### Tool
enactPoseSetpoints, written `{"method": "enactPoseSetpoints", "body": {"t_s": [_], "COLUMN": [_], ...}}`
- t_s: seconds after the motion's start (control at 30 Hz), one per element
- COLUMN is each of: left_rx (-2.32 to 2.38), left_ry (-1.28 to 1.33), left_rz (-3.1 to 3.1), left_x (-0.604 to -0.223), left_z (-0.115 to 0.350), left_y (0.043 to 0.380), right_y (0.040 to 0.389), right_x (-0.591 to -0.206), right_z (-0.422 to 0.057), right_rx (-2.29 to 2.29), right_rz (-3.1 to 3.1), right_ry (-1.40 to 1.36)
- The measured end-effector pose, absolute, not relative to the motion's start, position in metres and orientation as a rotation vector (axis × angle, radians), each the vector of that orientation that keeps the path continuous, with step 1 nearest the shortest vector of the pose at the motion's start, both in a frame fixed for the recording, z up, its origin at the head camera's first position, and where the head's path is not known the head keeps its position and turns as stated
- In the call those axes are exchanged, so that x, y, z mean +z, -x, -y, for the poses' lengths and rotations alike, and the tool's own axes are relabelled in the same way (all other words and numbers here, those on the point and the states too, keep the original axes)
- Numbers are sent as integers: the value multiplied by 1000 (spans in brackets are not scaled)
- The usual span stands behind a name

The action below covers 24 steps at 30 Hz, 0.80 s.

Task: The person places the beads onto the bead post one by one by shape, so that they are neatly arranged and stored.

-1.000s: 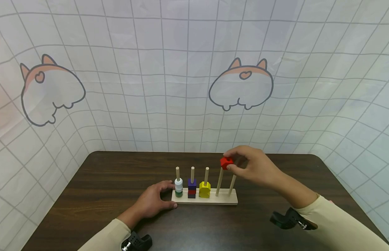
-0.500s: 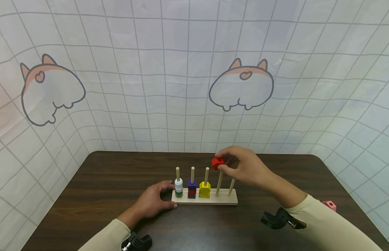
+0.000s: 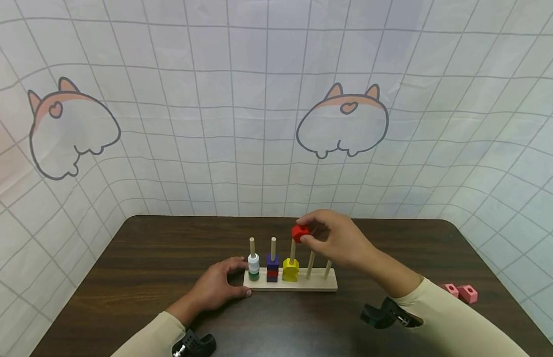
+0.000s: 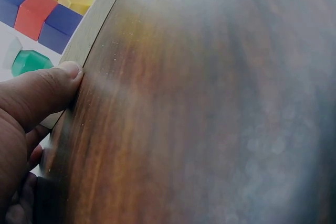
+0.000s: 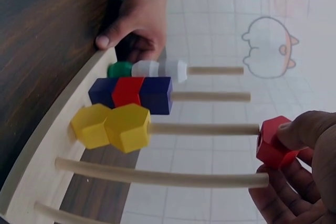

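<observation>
My right hand (image 3: 332,238) pinches a red bead (image 5: 274,142) with a hole through it. The bead is right at the top of the third peg (image 5: 205,129), where two yellow beads (image 3: 290,269) sit at the bottom. My left hand (image 3: 216,283) grips the left end of the wooden peg board (image 3: 318,283), with its thumb (image 4: 65,72) on the front edge. White and green beads (image 3: 253,267) fill the first peg's lower part. On the second peg, a red bead (image 5: 127,92) sits between two dark blue ones. The fourth peg (image 5: 157,178) and the fifth are bare.
Pink beads (image 3: 468,294) lie on the dark wooden table (image 3: 169,248) to the right, partly behind my right sleeve (image 3: 455,317). A white grid-patterned curtain (image 3: 192,148) hangs behind the table and along both sides.
My right hand has moved left with the red bead, from over the fourth peg to the top of the third. More pink beads show beside the sleeve. The left hand has stayed put.
</observation>
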State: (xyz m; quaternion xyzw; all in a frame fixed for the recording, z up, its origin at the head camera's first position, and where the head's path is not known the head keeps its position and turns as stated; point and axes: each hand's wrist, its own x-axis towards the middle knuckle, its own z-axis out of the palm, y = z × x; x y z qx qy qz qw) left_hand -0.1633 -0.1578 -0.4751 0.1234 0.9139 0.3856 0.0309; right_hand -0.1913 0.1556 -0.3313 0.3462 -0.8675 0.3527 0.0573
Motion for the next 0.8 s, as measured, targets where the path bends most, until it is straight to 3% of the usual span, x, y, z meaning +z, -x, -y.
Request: {"method": "enactPoseSetpoints", "body": {"t_s": [0.8], "left_rx": [1183], "left_ry": [-380], "left_rz": [-2825], "left_x": [-477], "left_z": [158], "left_y": [165], "right_y": [177], "right_x": [-346], "right_z": [-133], "right_rx": [1117], "right_rz": [2707], "right_ry": [-854]}}
